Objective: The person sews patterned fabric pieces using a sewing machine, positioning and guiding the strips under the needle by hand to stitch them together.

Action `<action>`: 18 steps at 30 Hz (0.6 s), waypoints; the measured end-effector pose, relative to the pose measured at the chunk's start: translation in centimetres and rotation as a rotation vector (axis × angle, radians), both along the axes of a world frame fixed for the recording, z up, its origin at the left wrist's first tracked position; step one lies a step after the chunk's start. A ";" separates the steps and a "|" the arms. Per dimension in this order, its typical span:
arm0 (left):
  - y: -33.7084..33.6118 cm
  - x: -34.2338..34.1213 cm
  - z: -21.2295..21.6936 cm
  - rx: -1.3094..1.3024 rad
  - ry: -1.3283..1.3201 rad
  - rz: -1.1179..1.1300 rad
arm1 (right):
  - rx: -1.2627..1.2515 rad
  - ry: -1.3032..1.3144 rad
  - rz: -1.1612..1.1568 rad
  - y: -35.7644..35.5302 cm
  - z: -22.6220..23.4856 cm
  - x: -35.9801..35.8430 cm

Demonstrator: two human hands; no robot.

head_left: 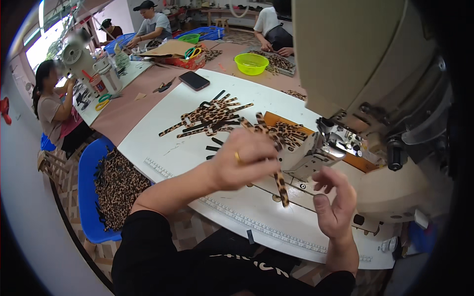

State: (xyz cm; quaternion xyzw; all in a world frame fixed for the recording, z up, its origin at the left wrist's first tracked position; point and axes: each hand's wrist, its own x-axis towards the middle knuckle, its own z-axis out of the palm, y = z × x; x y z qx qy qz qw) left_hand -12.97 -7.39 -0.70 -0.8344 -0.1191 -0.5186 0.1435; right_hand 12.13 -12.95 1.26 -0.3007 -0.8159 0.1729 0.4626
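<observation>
Pinching a narrow leopard-print strap in our left hand, we hold it above the white worktop, just in front of the sewing machine. The left fingers are curled closed around the strap's middle, a gold ring showing on one of them; the strap runs on upward past the knuckles and its lower end hangs down toward the worktop's near edge. Our right hand sits just beside that hanging end with its fingers loosely spread and bent, holding nothing; whether a fingertip brushes the strap we cannot quite tell from this angle.

Behind the left hand, toward the middle of the worktop, lies a heap of leopard-print pieces mixed with black strips. A black phone rests at the worktop's far edge. Beyond it, on the brown table, stands a lime-green bowl. Off the worktop's left edge, a blue bin holds more leopard-print cuttings. A measuring scale runs along the worktop's near edge. Other people work at tables farther back.
</observation>
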 end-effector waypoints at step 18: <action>3.1 14.3 0.4 -0.085 -0.036 0.048 | -0.220 0.301 -0.340 4.2 -0.2 10.7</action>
